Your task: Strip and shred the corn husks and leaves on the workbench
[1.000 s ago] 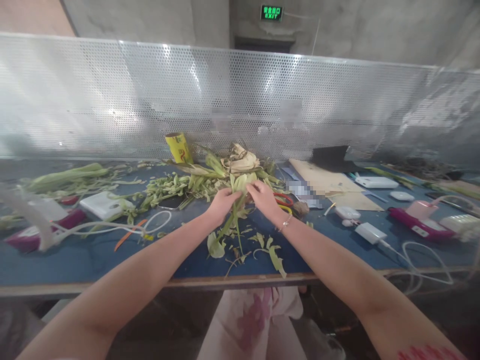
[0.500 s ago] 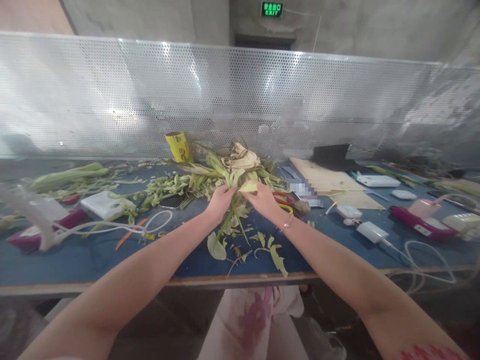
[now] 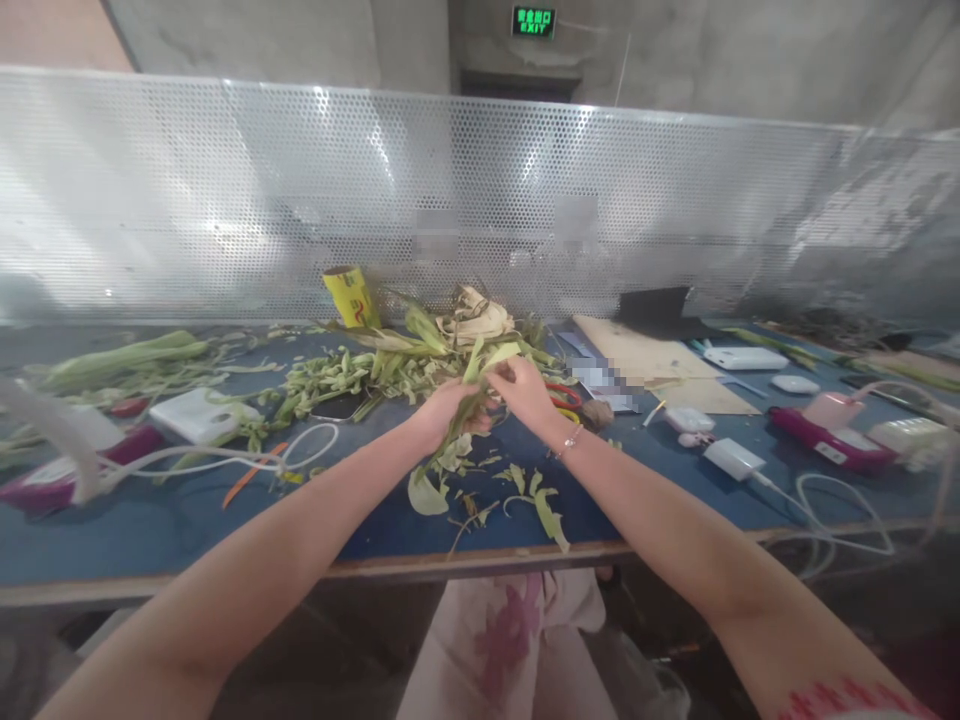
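My left hand (image 3: 444, 412) is closed round a long green leafy stalk (image 3: 463, 408), which slants down past the fingers. Close beside it, my right hand (image 3: 519, 392) pinches a pale green leaf strip (image 3: 502, 352) near the stalk's upper end. Behind both hands lies a heap of green pieces (image 3: 337, 378), with dry corn-like husks (image 3: 474, 316) on top at the back. Torn leaf scraps (image 3: 551, 515) are scattered on the blue table (image 3: 600, 520) below my hands. The fingertips are partly hidden by the leaves.
A yellow tube (image 3: 350, 298) stands at the back left. Red and yellow scissor-like handles (image 3: 568, 402) lie right of my hand. Cardboard (image 3: 645, 352), white chargers (image 3: 733, 458) and cables (image 3: 847, 520) are further right. Left are a purple power strip (image 3: 142, 445) and an orange tool (image 3: 253, 477).
My left hand has turned and now grips the stalk lower, the leaf slanting across its fingers. My right hand's pinch has shifted slightly. The view has moved slightly right.
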Demonstrator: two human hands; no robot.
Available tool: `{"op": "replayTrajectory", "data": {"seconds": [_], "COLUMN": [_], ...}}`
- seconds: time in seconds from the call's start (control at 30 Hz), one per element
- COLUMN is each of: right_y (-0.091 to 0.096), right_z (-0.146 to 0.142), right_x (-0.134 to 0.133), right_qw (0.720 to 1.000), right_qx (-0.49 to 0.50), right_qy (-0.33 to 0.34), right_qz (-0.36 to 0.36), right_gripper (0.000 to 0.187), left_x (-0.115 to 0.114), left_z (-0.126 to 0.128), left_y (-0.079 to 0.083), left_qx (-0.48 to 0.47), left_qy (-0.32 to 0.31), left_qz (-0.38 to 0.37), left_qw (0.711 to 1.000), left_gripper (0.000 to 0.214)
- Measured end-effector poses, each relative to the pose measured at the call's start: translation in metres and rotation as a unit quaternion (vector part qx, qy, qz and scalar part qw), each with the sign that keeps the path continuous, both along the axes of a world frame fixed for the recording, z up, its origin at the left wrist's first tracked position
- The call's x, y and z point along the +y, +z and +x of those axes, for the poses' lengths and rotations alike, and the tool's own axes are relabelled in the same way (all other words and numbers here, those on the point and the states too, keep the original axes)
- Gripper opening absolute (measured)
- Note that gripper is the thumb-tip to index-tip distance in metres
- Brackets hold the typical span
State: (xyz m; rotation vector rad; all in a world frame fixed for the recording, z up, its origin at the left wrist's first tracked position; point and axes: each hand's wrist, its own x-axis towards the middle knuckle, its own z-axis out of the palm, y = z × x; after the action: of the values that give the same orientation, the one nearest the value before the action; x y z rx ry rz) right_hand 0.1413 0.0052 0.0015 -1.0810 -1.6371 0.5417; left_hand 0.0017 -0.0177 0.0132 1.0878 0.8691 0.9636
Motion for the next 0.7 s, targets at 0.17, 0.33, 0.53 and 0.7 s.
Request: {"op": "replayTrajectory", "data": {"seconds": [0.17, 0.33, 0.53, 0.7], "right_y": [-0.0036, -0.0052, -0.0003, -0.0026], "right_z": [-0.0007, -0.0043, -0.0045, -0.0038], "right_x": [0.0055, 0.0053, 0.0013, 0.0007], "right_qw": [0.992, 0.961, 0.954, 0.975], "right_qx": [0.094, 0.199, 0.208, 0.150], "right_qy": [0.056, 0.133, 0.156, 0.109], "right_qz": [-0.062, -0.139, -0.148, -0.125], "right_gripper": [0.012, 0.024, 0.029, 0.034], "left_x": [-0.0033, -0.0043, 0.0000, -0.0026], "left_z": [0.0004, -0.0006, -0.0006, 0.0019], "left_y": [0.0022, 0.0029, -0.0023, -0.0010], "left_qx": [0.016, 0.026, 0.104, 0.130], "left_qy": [-0.012, 0.016, 0.029, 0.007], "left_qz": [0.048, 0.058, 0.120, 0.125], "left_qw": [0.999, 0.998, 0.987, 0.984], "left_gripper": [0.029, 0.038, 0.029, 0.019]}}
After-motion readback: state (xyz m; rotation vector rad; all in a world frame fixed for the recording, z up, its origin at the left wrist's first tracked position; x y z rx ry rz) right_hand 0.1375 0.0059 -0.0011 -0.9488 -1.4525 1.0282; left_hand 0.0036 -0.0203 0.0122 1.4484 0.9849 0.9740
